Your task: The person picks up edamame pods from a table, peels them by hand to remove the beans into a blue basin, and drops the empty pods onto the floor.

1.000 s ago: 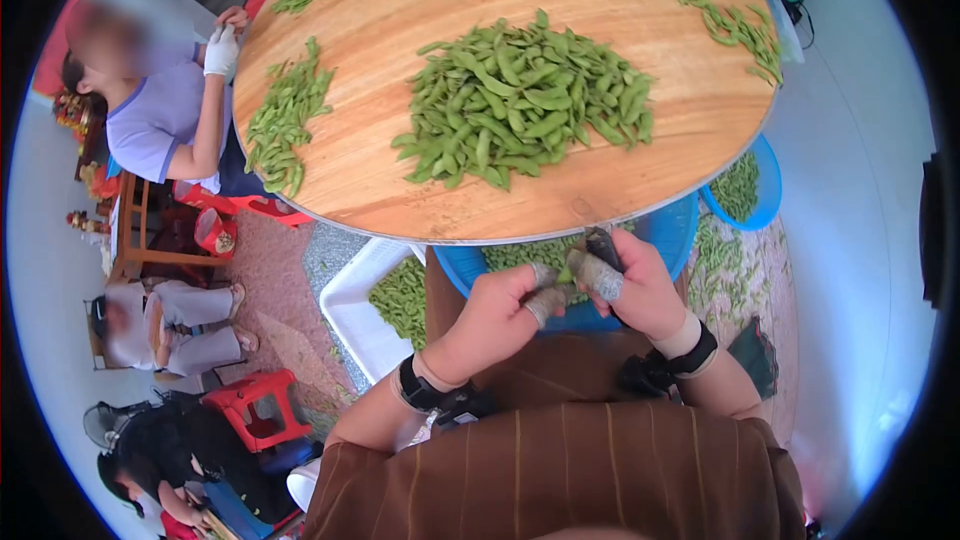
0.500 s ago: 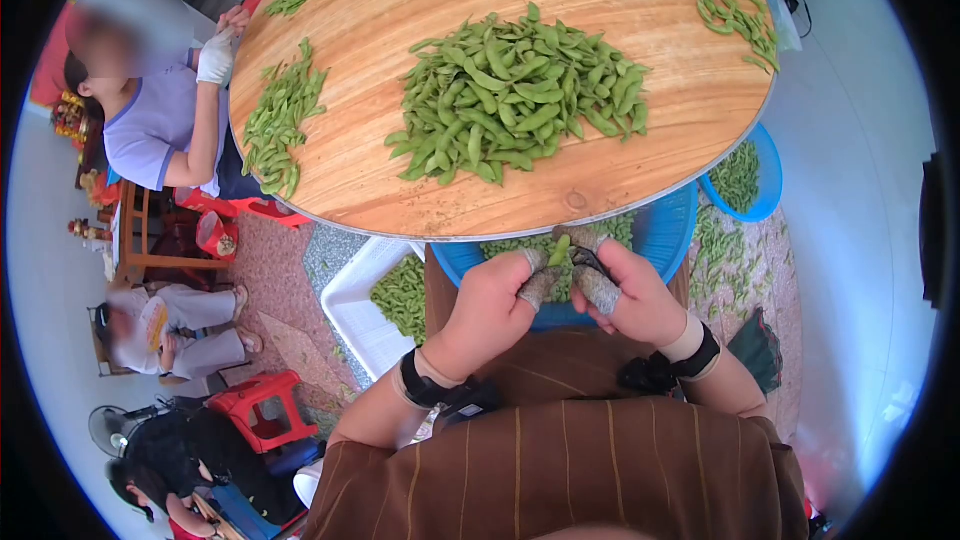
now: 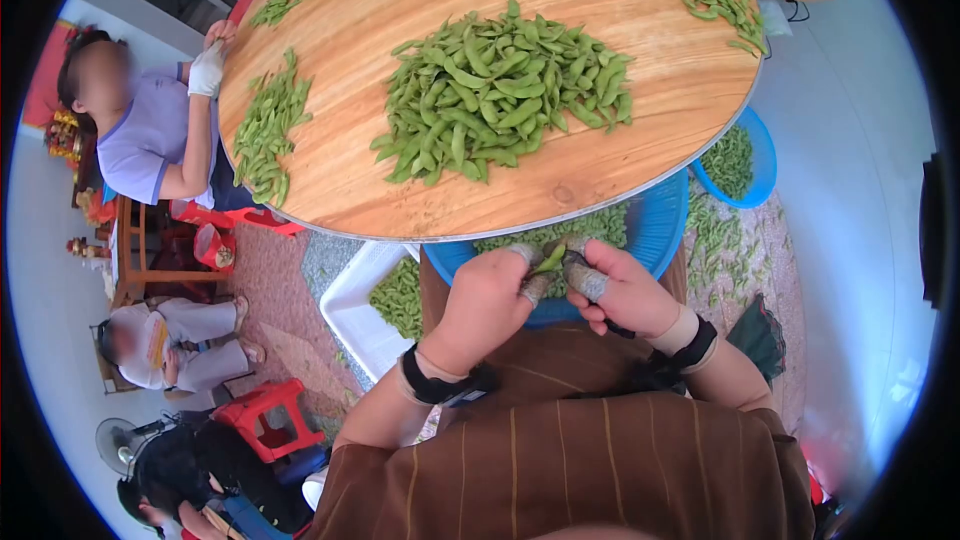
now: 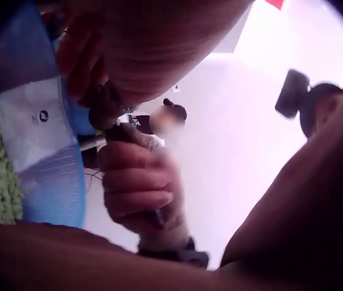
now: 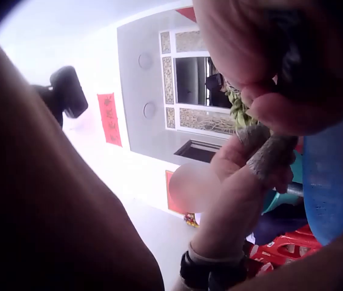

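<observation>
In the head view, my left hand [image 3: 485,295] pinches a green edamame pod [image 3: 550,260] between thumb and forefinger, both wrapped in grey tape. Facing it, my right hand [image 3: 635,290], taped likewise, curls its fingers around a slim dark tool [image 3: 618,329]. Its kind I cannot tell, as the palm covers most of it. The right fingertips are close by the pod's end. Both hands are over a blue basin [image 3: 672,230] of pods, just below the table's near edge. On the round wooden table [image 3: 340,170] lies a large heap of edamame pods [image 3: 505,90].
A white basket [image 3: 345,290] of pods stands at left, a blue basket [image 3: 768,165] at right. Loose pods [image 3: 720,250] litter the floor. A person in a lilac shirt [image 3: 150,130] sits by smaller pods [image 3: 270,125]. A red stool [image 3: 268,420] stands lower left.
The dark tool, seen up at the right fingertips a second ago, now shows only low by the palm. The pod has come into clear view between the hands and leans further right.
</observation>
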{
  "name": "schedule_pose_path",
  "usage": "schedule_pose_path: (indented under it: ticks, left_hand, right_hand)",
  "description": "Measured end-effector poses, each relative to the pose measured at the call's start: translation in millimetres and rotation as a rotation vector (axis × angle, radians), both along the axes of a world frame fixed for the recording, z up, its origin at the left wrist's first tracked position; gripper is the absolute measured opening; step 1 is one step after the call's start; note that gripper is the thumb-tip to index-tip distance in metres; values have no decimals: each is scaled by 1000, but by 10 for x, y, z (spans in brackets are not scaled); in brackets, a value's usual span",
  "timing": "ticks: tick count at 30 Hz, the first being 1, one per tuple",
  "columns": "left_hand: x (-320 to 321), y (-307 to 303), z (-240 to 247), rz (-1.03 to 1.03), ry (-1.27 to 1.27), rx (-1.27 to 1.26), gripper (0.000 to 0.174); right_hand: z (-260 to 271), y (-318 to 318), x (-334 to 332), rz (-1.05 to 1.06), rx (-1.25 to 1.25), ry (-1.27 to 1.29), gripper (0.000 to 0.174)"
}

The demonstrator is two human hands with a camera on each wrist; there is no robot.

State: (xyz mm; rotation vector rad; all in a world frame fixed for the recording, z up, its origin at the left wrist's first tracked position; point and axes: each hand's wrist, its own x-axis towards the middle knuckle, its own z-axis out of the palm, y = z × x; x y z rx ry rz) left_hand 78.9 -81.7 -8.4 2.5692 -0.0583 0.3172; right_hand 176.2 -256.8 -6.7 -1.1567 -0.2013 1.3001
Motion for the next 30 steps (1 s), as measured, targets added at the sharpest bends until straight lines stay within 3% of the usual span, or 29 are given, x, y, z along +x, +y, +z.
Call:
schedule_pose_path:
  ticks: [1,6,7,9,10,11,12,13,14,16,17,19,22,25,28,30]
  left_hand:
    - [-4,-3,9,-1,2,2,10]
    - [12,-48,171,290,458,-1024,12]
    - [6,-6,155,290,459,-1025,12]
    - [-13,126,90,243,611,-1675,13]
    - [-15,113,58,243,611,-1675,13]
    - [-22,75,19,240,584,-1414,14]
    - [-27,36,-9,236,553,-1154,17]
    - [-29,-1,-9,237,557,-1156,17]
    - [-26,-36,11,170,505,-1027,21]
    - [-15,-66,16,103,451,-898,25]
    - [-10,-68,7,56,411,-792,27]
    - [-6,-53,-11,12,370,-688,29]
    - [-11,-9,-31,-28,391,-596,28]
    - [-38,27,-16,-6,436,-666,30]
    - [-250,197,75,44,453,-536,29]
    - [-497,411,96,93,405,10,26]
  right_hand:
    - [-23,14,-29,-10,-20,-81,20]
    - [15,1,31,4,42,-31,18]
    - [28,-24,38,10,108,13,18]
    - [-23,-65,53,22,117,13,17]
    - [-45,-69,64,33,127,9,18]
    - [-58,-62,73,32,127,10,18]
    - [-73,-52,82,14,23,-184,20]
    - [-95,-44,82,-4,-83,-376,23]
    - [-150,-30,80,-4,-85,-372,23]
    - [-247,8,88,-102,-89,-1076,29]
    - [-230,9,98,-102,-90,-1076,29]
    - [-144,29,112,21,-174,-1317,27]
    - [-297,75,68,16,-180,-1468,27]
    - [-377,80,44,71,-218,-1501,25]
    - [-364,53,64,130,-225,-1460,25]
    - [-410,26,149,85,-118,-1469,25]
